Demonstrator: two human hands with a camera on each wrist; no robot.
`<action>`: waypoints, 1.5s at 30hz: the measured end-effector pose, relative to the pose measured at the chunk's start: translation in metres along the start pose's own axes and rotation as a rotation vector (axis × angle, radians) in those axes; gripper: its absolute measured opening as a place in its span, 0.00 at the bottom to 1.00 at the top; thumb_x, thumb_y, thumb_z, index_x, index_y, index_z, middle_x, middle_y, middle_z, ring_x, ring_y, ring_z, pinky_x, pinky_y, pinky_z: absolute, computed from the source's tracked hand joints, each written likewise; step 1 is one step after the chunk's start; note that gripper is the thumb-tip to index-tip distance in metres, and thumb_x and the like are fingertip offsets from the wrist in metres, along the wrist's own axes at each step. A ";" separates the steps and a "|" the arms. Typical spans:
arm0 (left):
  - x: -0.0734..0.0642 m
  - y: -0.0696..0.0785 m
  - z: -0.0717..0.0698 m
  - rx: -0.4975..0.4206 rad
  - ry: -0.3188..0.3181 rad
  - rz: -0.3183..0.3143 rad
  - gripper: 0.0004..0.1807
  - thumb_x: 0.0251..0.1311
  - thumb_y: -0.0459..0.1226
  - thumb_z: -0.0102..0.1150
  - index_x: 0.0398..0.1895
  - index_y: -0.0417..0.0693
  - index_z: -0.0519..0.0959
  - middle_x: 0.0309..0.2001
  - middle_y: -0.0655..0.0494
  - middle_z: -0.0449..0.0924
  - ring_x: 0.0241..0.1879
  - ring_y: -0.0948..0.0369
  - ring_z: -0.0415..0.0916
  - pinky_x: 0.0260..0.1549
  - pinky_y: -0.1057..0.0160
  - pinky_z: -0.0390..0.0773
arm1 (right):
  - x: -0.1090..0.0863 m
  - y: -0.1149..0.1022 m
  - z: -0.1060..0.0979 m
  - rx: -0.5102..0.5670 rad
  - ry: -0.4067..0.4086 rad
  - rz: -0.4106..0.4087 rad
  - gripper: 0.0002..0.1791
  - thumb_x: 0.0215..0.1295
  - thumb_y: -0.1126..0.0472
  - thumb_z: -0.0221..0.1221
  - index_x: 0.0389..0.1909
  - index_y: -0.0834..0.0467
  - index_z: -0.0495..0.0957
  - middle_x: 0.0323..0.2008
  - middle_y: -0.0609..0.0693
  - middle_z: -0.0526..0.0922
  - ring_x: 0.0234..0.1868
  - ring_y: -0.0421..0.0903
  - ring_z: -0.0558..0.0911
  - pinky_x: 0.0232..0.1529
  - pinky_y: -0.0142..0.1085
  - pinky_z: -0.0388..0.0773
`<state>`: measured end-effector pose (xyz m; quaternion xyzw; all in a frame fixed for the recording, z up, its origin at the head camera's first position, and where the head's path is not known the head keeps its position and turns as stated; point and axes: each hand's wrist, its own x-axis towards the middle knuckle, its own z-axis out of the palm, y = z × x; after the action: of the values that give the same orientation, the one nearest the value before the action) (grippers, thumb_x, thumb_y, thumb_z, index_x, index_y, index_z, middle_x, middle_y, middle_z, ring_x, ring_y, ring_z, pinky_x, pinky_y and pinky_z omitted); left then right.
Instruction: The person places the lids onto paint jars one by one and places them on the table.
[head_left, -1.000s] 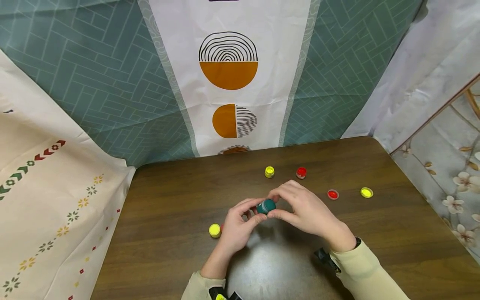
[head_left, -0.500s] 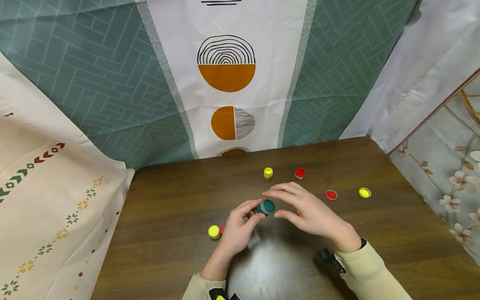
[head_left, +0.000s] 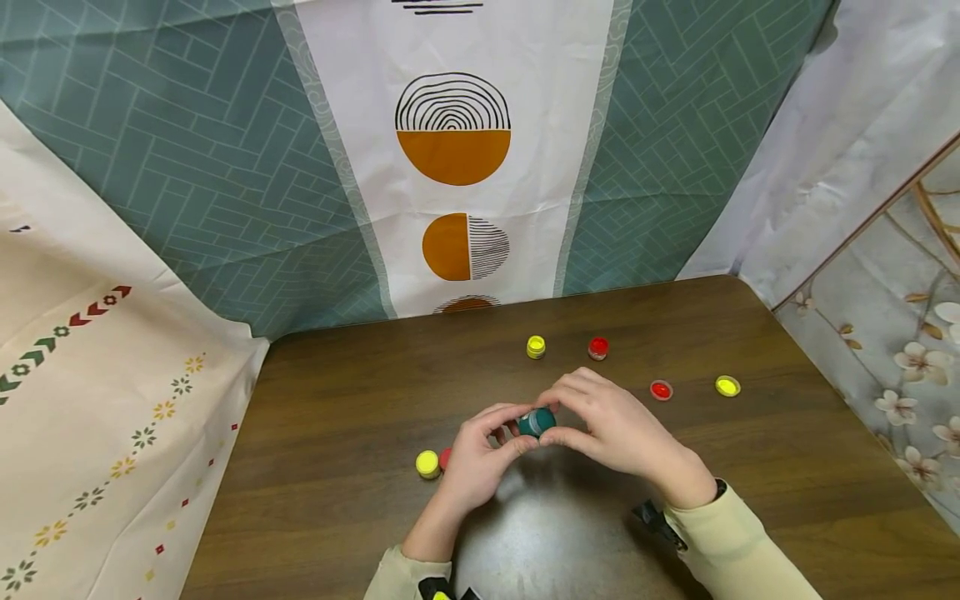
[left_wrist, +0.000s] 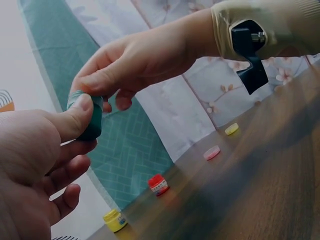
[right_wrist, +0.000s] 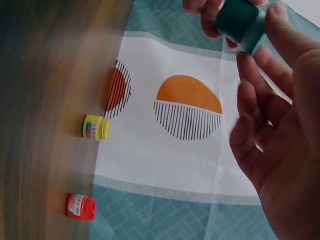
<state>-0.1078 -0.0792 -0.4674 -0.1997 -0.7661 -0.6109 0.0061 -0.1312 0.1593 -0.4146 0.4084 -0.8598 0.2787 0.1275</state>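
My left hand (head_left: 480,458) grips a small dark green paint jar (head_left: 531,423) above the table, thumb on one side and fingers on the other. From the right, my right hand (head_left: 618,429) pinches the jar's lid end between thumb and fingers. In the left wrist view the green jar (left_wrist: 92,122) is tilted, and the two hands meet at its upper end. The right wrist view has the jar (right_wrist: 239,21) at the top, with the right thumb and fingertips around its clear rim.
Toward the back of the brown table (head_left: 360,375) stand an uncapped yellow jar (head_left: 536,347) and a red jar (head_left: 597,348). A red lid (head_left: 661,390) and a yellow lid (head_left: 727,386) lie to the right. Beside my left hand are a yellow-topped jar (head_left: 427,464) and a partly hidden red thing (head_left: 446,458).
Half a second ago the right fingers were spread away from the jar; now they pinch its lid end again. The jar has tipped slightly to the right while the left hand keeps its grip.
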 end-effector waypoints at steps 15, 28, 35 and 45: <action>-0.001 0.002 0.005 0.065 0.032 0.043 0.19 0.59 0.38 0.81 0.54 0.52 0.91 0.47 0.64 0.89 0.39 0.60 0.80 0.39 0.63 0.76 | 0.007 -0.017 0.019 -0.201 0.086 0.220 0.22 0.64 0.45 0.71 0.22 0.47 0.68 0.21 0.35 0.65 0.29 0.38 0.68 0.24 0.31 0.66; -0.001 0.002 0.007 0.123 0.069 0.066 0.13 0.61 0.40 0.81 0.48 0.55 0.92 0.33 0.61 0.87 0.33 0.58 0.79 0.36 0.55 0.80 | 0.009 -0.022 0.022 -0.229 0.067 0.297 0.23 0.61 0.47 0.72 0.20 0.45 0.66 0.19 0.34 0.63 0.28 0.38 0.67 0.21 0.32 0.64; -0.002 0.002 0.006 0.119 0.065 0.022 0.13 0.60 0.40 0.81 0.48 0.56 0.92 0.34 0.58 0.87 0.34 0.56 0.80 0.37 0.59 0.79 | 0.008 -0.022 0.021 -0.227 0.079 0.306 0.25 0.65 0.42 0.72 0.20 0.46 0.67 0.20 0.34 0.64 0.27 0.38 0.67 0.21 0.32 0.64; -0.001 0.002 0.005 0.098 0.055 -0.041 0.17 0.59 0.43 0.82 0.51 0.58 0.89 0.40 0.69 0.86 0.41 0.57 0.81 0.41 0.61 0.78 | 0.002 -0.016 0.015 -0.182 0.074 0.352 0.17 0.77 0.39 0.62 0.29 0.43 0.82 0.25 0.31 0.73 0.29 0.36 0.72 0.26 0.33 0.71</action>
<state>-0.1051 -0.0747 -0.4671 -0.1667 -0.7984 -0.5780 0.0245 -0.1197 0.1409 -0.4196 0.2282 -0.9343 0.2324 0.1447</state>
